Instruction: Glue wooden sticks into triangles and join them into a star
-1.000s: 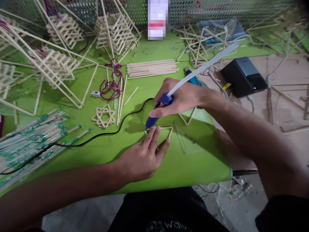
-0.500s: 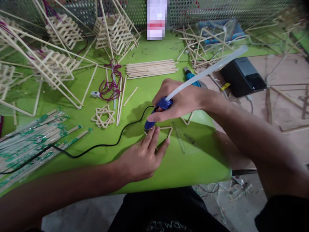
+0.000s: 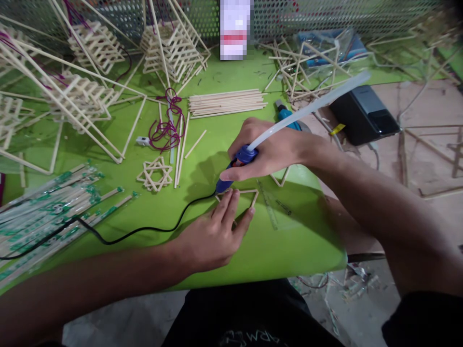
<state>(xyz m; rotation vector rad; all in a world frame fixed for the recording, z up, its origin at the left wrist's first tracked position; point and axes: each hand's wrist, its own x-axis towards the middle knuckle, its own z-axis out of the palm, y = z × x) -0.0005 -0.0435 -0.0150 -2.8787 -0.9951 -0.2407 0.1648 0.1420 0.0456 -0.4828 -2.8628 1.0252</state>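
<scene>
My right hand (image 3: 267,149) is wrapped round a blue hot glue gun (image 3: 247,154), its nozzle pointing down toward the table. A long translucent glue stick (image 3: 307,110) sticks out of the gun's back end, up to the right. Below the nozzle lies a small triangle of thin wooden sticks (image 3: 248,192). My left hand (image 3: 213,236) rests on this triangle with fingers stretched out, pressing it to the green table (image 3: 289,250) and covering part of it. The gun's tip is close to the triangle's left corner; whether they touch is hidden by my fingers.
A clear ruler (image 3: 267,205) and another stick corner (image 3: 281,179) lie to the right. Left are a stick star (image 3: 155,173), purple string (image 3: 168,130) and wrapped chopsticks (image 3: 58,207). Behind lie a stick bundle (image 3: 226,103) and stick structures (image 3: 173,50). A black cable (image 3: 144,229) crosses the table.
The black cable near the glue gun has dropped lower and shifted toward my left hand. Both hands and the stick triangle stay almost in the same place.
</scene>
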